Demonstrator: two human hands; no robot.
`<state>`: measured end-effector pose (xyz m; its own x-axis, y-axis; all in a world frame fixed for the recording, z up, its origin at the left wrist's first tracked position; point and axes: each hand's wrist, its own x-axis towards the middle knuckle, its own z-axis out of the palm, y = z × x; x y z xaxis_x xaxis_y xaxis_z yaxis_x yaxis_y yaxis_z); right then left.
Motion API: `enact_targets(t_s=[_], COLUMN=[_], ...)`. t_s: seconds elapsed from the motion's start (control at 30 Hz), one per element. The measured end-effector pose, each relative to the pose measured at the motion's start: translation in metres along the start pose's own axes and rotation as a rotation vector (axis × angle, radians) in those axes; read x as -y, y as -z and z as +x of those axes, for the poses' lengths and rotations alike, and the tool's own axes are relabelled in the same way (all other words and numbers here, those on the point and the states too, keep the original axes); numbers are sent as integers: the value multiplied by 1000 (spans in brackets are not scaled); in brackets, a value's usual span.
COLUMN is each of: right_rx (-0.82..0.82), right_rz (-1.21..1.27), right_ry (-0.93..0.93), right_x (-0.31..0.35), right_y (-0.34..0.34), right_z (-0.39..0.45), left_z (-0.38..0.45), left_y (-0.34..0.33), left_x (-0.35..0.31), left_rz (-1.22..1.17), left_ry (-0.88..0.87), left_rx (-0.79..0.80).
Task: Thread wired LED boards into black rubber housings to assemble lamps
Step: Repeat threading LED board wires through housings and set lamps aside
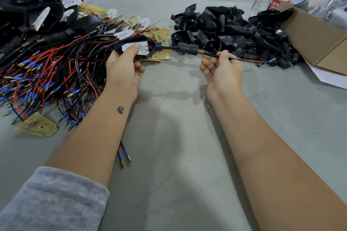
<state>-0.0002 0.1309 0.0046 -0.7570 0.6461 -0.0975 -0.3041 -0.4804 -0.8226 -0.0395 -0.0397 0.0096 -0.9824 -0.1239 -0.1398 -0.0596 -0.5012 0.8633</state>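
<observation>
Grey desk (pixel 178 118) with a big tangle of wired boards (pixel 47 73) left of the housing (pixel 136 48). Left hand (pixel 124 69) fingers grip the housing, thumb on its white board (pixel 134 46); right hand (pixel 222 70) fingers pinch the cable (pixel 242 59) just right of it.

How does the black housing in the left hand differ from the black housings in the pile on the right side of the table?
The held housing, gripped by the left hand, carries a white LED board; the piled housings show none. A cable runs out of the held housing to the right hand; the piled ones have no cable visible. The held one is lifted; the piled ones lie jumbled. Both are black.
</observation>
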Motion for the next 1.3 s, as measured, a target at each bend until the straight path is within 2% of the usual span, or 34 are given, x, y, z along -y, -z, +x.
enact_targets(t_s=[0.27, 0.37, 0.87, 1.0, 1.3], right_rx=[116, 169, 198, 146, 169], right_rz=[164, 136, 36, -36, -69], right_ry=[-108, -122, -86, -60, -35], right_x=[5, 5, 1, -2, -2], right_y=[2, 3, 2, 3, 0], right_z=[2, 1, 2, 2, 0], left_z=[0, 0, -4, -5, -4], left_y=[0, -1, 0, -1, -2], left_x=[0, 0, 1, 0, 1], left_rz=[64, 83, 157, 194, 208], left_ry=[0, -12, -24, -27, -27], left_rx=[25, 41, 127, 160, 140])
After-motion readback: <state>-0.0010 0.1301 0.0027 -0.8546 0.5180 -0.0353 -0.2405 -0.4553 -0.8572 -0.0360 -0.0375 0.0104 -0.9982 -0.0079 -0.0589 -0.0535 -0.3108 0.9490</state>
